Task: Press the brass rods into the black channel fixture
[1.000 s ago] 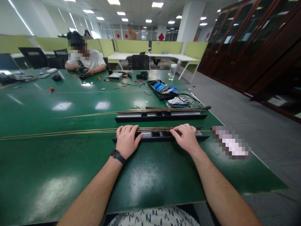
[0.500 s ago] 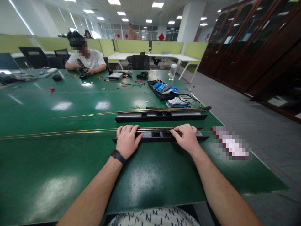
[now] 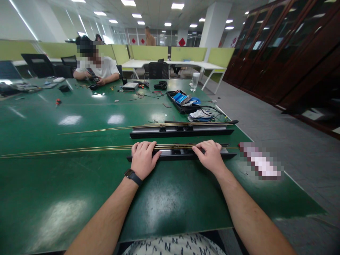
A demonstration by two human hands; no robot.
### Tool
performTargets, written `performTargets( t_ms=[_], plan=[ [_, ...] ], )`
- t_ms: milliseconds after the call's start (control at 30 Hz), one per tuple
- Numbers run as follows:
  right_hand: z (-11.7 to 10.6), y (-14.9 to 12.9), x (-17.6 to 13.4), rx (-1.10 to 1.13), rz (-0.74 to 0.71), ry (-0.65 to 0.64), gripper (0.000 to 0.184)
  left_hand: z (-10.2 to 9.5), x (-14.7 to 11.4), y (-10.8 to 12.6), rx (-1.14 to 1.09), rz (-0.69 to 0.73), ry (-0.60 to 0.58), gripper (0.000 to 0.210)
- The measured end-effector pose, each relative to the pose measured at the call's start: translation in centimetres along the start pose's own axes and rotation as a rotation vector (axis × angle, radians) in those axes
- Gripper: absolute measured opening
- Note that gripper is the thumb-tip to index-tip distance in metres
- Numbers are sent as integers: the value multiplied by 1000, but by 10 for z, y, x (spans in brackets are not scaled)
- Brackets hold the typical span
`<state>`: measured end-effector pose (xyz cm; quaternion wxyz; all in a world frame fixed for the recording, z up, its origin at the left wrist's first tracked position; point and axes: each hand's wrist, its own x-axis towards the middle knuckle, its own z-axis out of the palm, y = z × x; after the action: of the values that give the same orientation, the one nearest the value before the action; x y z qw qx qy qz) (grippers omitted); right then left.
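Note:
A long black and silver rail [image 3: 176, 157] lies crosswise on the table before me, with thin gold-coloured rods [image 3: 106, 148] along its top and far out to the left. My left hand [image 3: 142, 157] wraps over the rail's left part, fingers on the far side across the rods and thumb on the near side. Toward the right end, my right hand [image 3: 209, 156] has its thumb and forefinger closed at the rods; the exact contact is too small to make out. A second, similar rail [image 3: 183, 133] with rods on it lies parallel just beyond.
On the green table [image 3: 79, 184], a black tray [image 3: 175, 102] holds blue items, with gloves [image 3: 201, 115] and cables beside it. A clear cup [image 3: 195, 81] stands behind. A pixelated object [image 3: 260, 161] lies at right. Across the table sits a person [image 3: 105, 69] handling a device.
Almost nothing differs. The left ends of the near rods sit very slightly further right; both hands hold the same places.

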<state>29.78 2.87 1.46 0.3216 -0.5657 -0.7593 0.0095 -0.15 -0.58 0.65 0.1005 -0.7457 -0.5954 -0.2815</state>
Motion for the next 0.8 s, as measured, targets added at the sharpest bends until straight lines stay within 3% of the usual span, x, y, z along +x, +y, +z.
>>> performTargets(
  t_ms=[800],
  plan=[
    [-3, 1, 0, 0, 9, 8, 28, 0, 0, 0, 6, 5, -1, 38]
  ],
)
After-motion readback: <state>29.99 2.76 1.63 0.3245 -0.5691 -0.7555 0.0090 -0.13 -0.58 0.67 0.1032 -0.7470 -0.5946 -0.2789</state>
